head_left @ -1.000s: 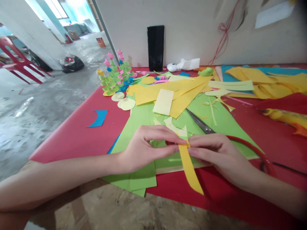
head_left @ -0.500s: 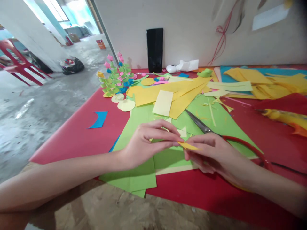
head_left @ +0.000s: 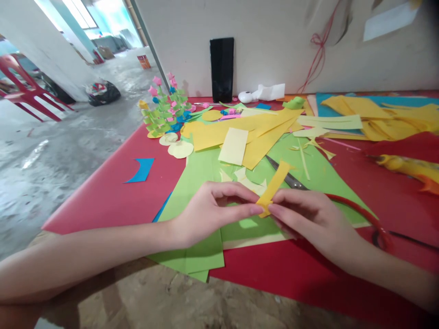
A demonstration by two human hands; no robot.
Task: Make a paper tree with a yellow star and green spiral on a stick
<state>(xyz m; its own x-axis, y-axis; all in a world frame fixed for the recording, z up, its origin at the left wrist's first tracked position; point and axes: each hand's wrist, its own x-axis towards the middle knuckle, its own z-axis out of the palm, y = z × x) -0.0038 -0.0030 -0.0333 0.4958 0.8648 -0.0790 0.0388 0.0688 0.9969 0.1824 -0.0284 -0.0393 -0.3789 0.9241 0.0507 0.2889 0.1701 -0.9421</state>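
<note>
A narrow yellow paper strip (head_left: 276,182) is pinched at its lower end between the thumbs and fingers of both hands. My left hand (head_left: 219,210) grips it from the left side, my right hand (head_left: 308,214) from the right. The strip tilts up and away, its far end free. Beneath the hands lie green paper sheets (head_left: 202,246). Partly behind my right hand are scissors (head_left: 356,209) with red handles and dark blades. Pale yellow paper scraps (head_left: 248,182) lie just beyond my left fingers.
A red-covered table (head_left: 103,196) carries a blue paper scrap (head_left: 142,171), yellow sheets (head_left: 267,141) and a cream rectangle (head_left: 233,146). Paper flowers (head_left: 168,107) stand at the back left. A black phone (head_left: 222,71) leans on the wall. A yellow tube-like item (head_left: 404,167) lies right.
The yellow strip has turned from nearly flat and edge-on to pointing up and away, showing its broad face. Both hands have rotated slightly, thumbs now on top of the strip.
</note>
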